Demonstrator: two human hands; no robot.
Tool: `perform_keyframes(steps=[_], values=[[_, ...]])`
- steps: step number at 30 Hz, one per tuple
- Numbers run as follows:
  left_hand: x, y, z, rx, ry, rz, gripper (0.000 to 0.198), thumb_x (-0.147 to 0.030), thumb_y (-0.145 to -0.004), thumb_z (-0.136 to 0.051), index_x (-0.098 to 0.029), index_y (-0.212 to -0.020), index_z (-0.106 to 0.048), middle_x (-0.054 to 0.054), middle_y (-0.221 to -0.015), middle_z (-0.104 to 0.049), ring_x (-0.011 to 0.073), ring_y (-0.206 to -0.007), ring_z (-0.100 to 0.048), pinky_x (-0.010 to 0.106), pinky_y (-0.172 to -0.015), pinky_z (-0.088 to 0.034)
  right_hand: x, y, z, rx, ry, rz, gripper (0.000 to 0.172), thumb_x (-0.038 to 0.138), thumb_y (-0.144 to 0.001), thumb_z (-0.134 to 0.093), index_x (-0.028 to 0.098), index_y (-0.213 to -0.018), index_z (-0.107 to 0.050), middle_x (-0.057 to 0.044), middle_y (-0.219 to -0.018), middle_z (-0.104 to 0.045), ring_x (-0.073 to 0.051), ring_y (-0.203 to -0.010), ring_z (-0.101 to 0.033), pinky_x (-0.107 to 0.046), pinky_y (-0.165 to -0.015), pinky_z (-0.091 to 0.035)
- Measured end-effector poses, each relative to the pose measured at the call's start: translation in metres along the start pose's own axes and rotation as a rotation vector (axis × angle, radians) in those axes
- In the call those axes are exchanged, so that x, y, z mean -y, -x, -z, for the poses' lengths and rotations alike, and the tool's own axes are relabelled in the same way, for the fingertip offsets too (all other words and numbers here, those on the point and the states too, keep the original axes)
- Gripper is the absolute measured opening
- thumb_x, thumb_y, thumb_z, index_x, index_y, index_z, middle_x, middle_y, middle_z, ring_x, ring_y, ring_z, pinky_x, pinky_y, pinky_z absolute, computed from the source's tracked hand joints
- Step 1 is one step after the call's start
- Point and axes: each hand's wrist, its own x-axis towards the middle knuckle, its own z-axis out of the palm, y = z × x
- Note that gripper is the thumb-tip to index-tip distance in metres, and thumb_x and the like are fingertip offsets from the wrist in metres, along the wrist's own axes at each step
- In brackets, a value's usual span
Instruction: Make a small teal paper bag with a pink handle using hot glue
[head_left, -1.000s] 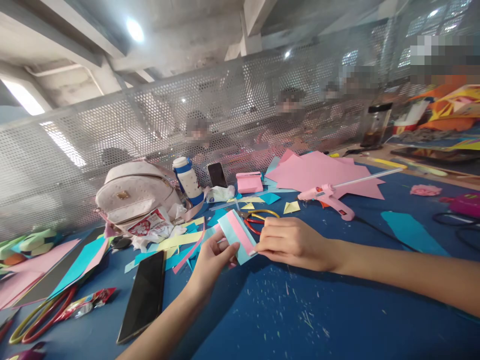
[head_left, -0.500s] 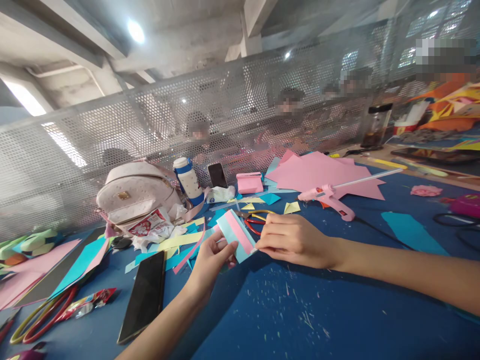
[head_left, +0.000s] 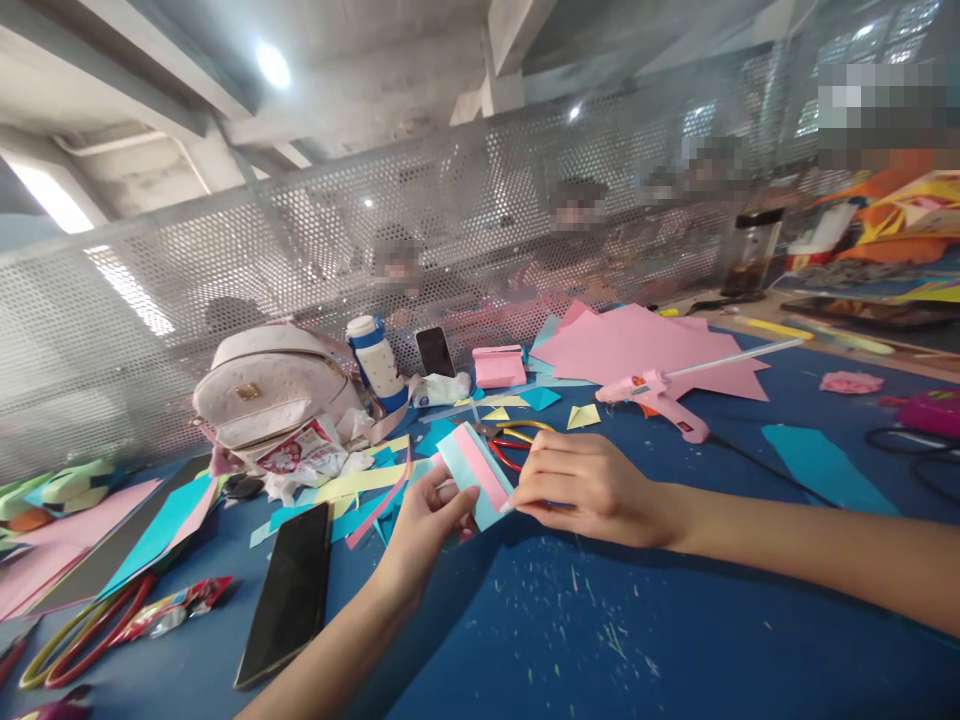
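Note:
A small light-blue paper piece with a pink stripe (head_left: 478, 472) is held up over the table in my left hand (head_left: 435, 510). The left thumb lies on its front face and the fingers go behind it. My right hand (head_left: 581, 490) is closed in a pinch at the paper's lower right corner. A tiny whitish bit shows at those fingertips, too small to name. Just behind the paper lie scissors with red and yellow handles (head_left: 517, 432), partly covered by the right hand. A pink glue gun (head_left: 660, 395) with a clear stick rests beyond the right hand.
A blue table (head_left: 570, 640) carries paper scraps (head_left: 360, 482), a dark phone (head_left: 289, 590), a pale backpack (head_left: 270, 385), a bottle (head_left: 375, 360) and pink sheets (head_left: 637, 345). More scissors (head_left: 97, 630) lie at left. A perforated metal screen (head_left: 315, 240) stands behind, with people beyond it.
Both hands and the paper have shifted very slightly; the paper has moved a touch right and down. The grips look the same.

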Motion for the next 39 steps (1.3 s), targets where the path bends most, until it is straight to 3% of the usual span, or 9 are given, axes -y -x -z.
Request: perform_keyframes(steps=[7, 16, 30, 32, 36, 39], values=[[0.005, -0.001, -0.001, 0.016, 0.031, 0.016, 0.04, -0.041, -0.075, -0.072, -0.015, -0.103, -0.061, -0.004, -0.057, -0.054, 0.0077, -0.049, -0.048, 0.02, -0.052, -0.038, 0.006, 0.001, -0.005, 0.054, 0.021, 0.004, 0.016, 0.021, -0.093, -0.051, 0.019, -0.086, -0.065, -0.002, -0.08, -0.064, -0.014, -0.077, -0.051, -0.027, -0.072, -0.043], [0.003, -0.002, 0.001, -0.026, 0.01, 0.015, 0.044, -0.044, -0.07, -0.075, -0.014, -0.1, -0.063, -0.003, -0.056, -0.057, 0.0079, -0.046, -0.049, 0.02, -0.05, -0.038, -0.005, 0.003, -0.001, 0.075, 0.056, 0.03, 0.011, 0.02, -0.091, -0.053, 0.019, -0.088, -0.064, -0.001, -0.08, -0.063, -0.013, -0.079, -0.052, -0.026, -0.073, -0.042], [-0.002, 0.001, 0.001, -0.024, 0.009, 0.0, 0.036, -0.04, -0.074, -0.073, -0.015, -0.097, -0.063, -0.003, -0.056, -0.055, 0.0078, -0.048, -0.049, 0.018, -0.05, -0.037, -0.014, -0.001, 0.009, 0.093, 0.018, 0.054, 0.016, 0.019, -0.093, -0.05, 0.019, -0.088, -0.064, -0.002, -0.08, -0.064, -0.013, -0.079, -0.053, -0.028, -0.074, -0.043], [0.0, 0.0, 0.002, -0.023, 0.009, -0.001, 0.038, -0.042, -0.073, -0.073, -0.014, -0.098, -0.063, -0.002, -0.056, -0.056, 0.0082, -0.048, -0.05, 0.019, -0.05, -0.037, -0.014, -0.002, 0.008, 0.034, -0.112, -0.026, 0.013, 0.02, -0.091, -0.053, 0.019, -0.087, -0.065, -0.001, -0.078, -0.064, -0.013, -0.077, -0.053, -0.028, -0.073, -0.044], [0.002, -0.002, 0.003, -0.018, 0.002, 0.003, 0.044, -0.043, -0.072, -0.074, -0.014, -0.102, -0.064, -0.001, -0.058, -0.058, 0.0088, -0.049, -0.05, 0.02, -0.051, -0.039, -0.014, -0.004, 0.006, -0.142, -0.394, -0.416, 0.011, 0.027, -0.088, -0.06, 0.017, -0.084, -0.065, -0.002, -0.078, -0.063, -0.01, -0.064, -0.051, -0.024, -0.057, -0.042], [0.002, -0.002, 0.003, -0.012, -0.003, -0.003, 0.049, -0.042, -0.072, -0.075, -0.014, -0.109, -0.063, -0.002, -0.059, -0.057, 0.0084, -0.05, -0.049, 0.02, -0.052, -0.039, -0.018, -0.004, 0.003, -0.179, -0.487, -0.636, 0.016, 0.032, -0.087, -0.06, 0.017, -0.085, -0.065, -0.002, -0.083, -0.064, -0.011, -0.068, -0.055, -0.023, -0.056, -0.042]])
